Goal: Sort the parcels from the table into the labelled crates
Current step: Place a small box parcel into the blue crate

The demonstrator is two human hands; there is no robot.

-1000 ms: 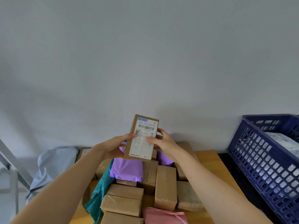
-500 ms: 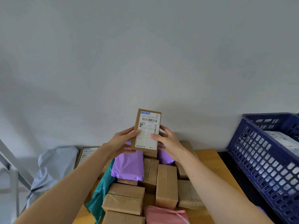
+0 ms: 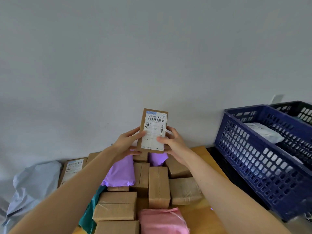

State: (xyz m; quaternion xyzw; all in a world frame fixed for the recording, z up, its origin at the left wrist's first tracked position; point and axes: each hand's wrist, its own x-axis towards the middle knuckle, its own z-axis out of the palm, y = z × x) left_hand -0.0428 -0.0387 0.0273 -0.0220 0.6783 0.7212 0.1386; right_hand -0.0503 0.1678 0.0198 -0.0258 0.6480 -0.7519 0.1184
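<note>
Between left grip [image 3: 126,144] and right grip [image 3: 174,144] stands parcel [image 3: 153,128].

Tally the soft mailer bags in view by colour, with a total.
Purple bags: 2, if the patches are separate
Teal bag: 1
Pink bag: 1
Grey-blue bag: 1
White bag, in the blue crate: 1
Total: 6

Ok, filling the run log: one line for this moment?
left hand + right hand: grip small box, label facing camera | blue crate: right, white parcel inside
</note>
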